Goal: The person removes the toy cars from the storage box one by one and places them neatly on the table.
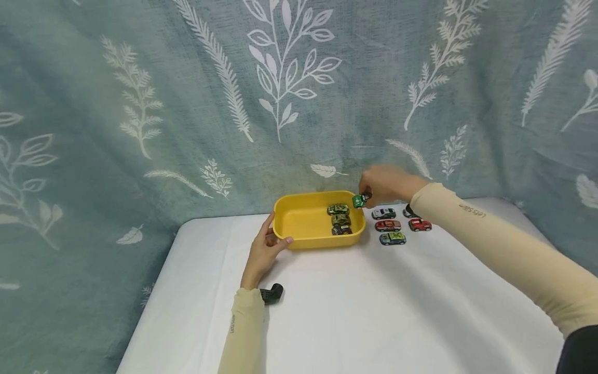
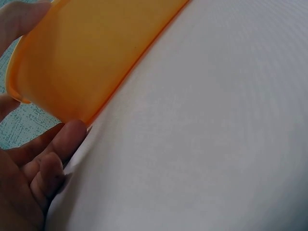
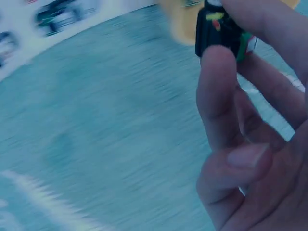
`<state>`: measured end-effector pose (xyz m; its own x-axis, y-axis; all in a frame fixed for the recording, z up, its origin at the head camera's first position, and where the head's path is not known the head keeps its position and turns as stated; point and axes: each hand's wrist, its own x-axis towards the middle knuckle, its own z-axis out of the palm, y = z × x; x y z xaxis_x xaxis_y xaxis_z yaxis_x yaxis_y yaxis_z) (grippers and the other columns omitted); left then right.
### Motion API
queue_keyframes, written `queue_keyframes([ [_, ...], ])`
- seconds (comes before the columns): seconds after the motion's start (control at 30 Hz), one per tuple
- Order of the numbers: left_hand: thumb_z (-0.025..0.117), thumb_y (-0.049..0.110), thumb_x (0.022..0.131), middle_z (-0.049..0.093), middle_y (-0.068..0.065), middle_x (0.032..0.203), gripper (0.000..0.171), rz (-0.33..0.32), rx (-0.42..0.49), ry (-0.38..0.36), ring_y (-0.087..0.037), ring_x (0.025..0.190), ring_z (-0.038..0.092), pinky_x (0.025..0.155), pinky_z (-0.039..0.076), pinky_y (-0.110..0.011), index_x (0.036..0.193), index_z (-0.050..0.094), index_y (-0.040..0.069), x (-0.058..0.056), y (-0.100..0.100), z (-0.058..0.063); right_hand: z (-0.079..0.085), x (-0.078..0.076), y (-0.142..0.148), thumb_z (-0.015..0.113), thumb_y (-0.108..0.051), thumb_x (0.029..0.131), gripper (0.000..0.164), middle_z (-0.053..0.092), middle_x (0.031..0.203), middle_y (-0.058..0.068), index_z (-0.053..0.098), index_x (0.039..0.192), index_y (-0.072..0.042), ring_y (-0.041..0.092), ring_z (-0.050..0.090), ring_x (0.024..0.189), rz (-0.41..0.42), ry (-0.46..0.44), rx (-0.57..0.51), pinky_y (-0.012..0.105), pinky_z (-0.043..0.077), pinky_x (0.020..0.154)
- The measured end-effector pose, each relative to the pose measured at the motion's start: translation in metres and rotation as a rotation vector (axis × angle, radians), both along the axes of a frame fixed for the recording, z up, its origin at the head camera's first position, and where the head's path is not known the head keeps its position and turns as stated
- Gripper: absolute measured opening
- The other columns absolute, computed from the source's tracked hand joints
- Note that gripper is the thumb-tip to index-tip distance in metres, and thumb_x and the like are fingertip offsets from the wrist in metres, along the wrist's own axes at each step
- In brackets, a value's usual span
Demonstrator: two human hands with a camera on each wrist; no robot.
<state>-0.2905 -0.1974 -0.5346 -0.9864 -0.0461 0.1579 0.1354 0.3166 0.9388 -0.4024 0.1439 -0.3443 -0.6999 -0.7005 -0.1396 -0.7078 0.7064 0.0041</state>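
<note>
Gripped at its left end by my left hand (image 1: 260,255), the yellow plastic tub (image 1: 301,218) stands on the white table; the thumb lies over its near rim. The left wrist view has the tub wall (image 2: 86,62) between thumb and fingers. My right hand (image 1: 386,184) pinches a green toy car (image 1: 359,201) over the tub's right rim. In the right wrist view the car (image 3: 216,31) sits between thumb and fingertips, partly cut off. Inside the tub's right part, three toy cars (image 1: 341,220) are lined up in a column.
Several toy cars (image 1: 388,226) stand right of the tub; one dark car (image 1: 409,212) is partly hidden by the right sleeve. A black strap-like piece (image 1: 272,294) shows at the left wrist. A green leaf-patterned curtain (image 1: 187,130) hangs behind the table (image 1: 355,311).
</note>
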Motion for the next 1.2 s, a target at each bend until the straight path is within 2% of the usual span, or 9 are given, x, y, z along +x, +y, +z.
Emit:
queue_keyframes([
  [0.13, 0.086, 0.034, 0.091, 0.06, -0.017, 0.134, 0.092, 0.007, 0.004, -0.008, -0.025, 0.094, 0.055, 0.077, 0.045, -0.032, 0.168, 0.034, 0.033, 0.0, 0.001, 0.0, -0.002, 0.006, 0.042, 0.089, -0.025, 0.085, 0.017, 0.073, 0.084, -0.003, 0.082, 0.096, -0.015, 0.014, 0.062, 0.074, -0.065, 0.015, 0.003, 0.038, 0.055, 0.069],
  [0.3, 0.086, 0.037, 0.091, 0.061, -0.015, 0.133, 0.093, 0.015, -0.029, -0.024, -0.023, 0.091, 0.055, 0.076, 0.046, -0.031, 0.168, 0.033, 0.036, 0.002, 0.0, 0.001, -0.017, 0.016, 0.095, 0.088, -0.022, 0.084, 0.024, 0.075, 0.09, -0.002, 0.082, 0.106, -0.012, 0.014, 0.066, 0.078, -0.118, -0.015, -0.008, 0.043, 0.057, 0.07],
  [0.43, 0.086, 0.038, 0.091, 0.06, -0.015, 0.132, 0.093, 0.015, -0.044, -0.007, -0.022, 0.09, 0.055, 0.076, 0.046, -0.03, 0.168, 0.032, 0.036, 0.001, -0.002, 0.003, -0.031, 0.022, 0.125, 0.089, -0.021, 0.081, 0.026, 0.076, 0.091, -0.003, 0.082, 0.105, -0.014, 0.014, 0.068, 0.081, -0.14, -0.011, -0.006, 0.045, 0.057, 0.068],
  [0.57, 0.085, 0.037, 0.092, 0.059, -0.016, 0.133, 0.093, 0.007, -0.041, -0.006, -0.023, 0.092, 0.055, 0.077, 0.046, -0.029, 0.169, 0.031, 0.035, 0.002, -0.001, 0.004, -0.046, 0.028, 0.147, 0.09, -0.022, 0.08, 0.025, 0.075, 0.088, -0.005, 0.083, 0.103, -0.017, 0.013, 0.067, 0.079, -0.128, -0.029, 0.007, 0.044, 0.057, 0.068],
  [0.8, 0.084, 0.036, 0.093, 0.059, -0.017, 0.133, 0.093, -0.003, -0.037, -0.02, -0.021, 0.089, 0.054, 0.075, 0.045, -0.028, 0.169, 0.031, 0.032, 0.002, 0.004, 0.0, -0.071, 0.04, 0.165, 0.09, -0.023, 0.082, 0.023, 0.077, 0.092, -0.007, 0.083, 0.103, -0.018, 0.022, 0.073, 0.089, -0.153, -0.068, -0.009, 0.052, 0.059, 0.083],
  [1.0, 0.084, 0.036, 0.093, 0.059, -0.016, 0.135, 0.093, -0.005, -0.04, -0.025, -0.021, 0.089, 0.056, 0.075, 0.046, -0.028, 0.169, 0.031, 0.034, 0.003, 0.003, 0.0, -0.086, 0.041, 0.163, 0.091, -0.02, 0.081, 0.028, 0.078, 0.1, -0.003, 0.083, 0.107, -0.016, 0.027, 0.074, 0.096, -0.167, -0.058, -0.015, 0.053, 0.059, 0.084],
  [1.2, 0.083, 0.037, 0.094, 0.061, -0.016, 0.134, 0.091, 0.002, -0.042, -0.024, -0.023, 0.089, 0.056, 0.075, 0.047, -0.029, 0.168, 0.031, 0.035, 0.003, 0.003, 0.003, -0.096, 0.041, 0.158, 0.09, -0.019, 0.081, 0.028, 0.078, 0.101, 0.0, 0.082, 0.107, -0.014, 0.027, 0.073, 0.095, -0.183, -0.028, -0.037, 0.054, 0.059, 0.084],
])
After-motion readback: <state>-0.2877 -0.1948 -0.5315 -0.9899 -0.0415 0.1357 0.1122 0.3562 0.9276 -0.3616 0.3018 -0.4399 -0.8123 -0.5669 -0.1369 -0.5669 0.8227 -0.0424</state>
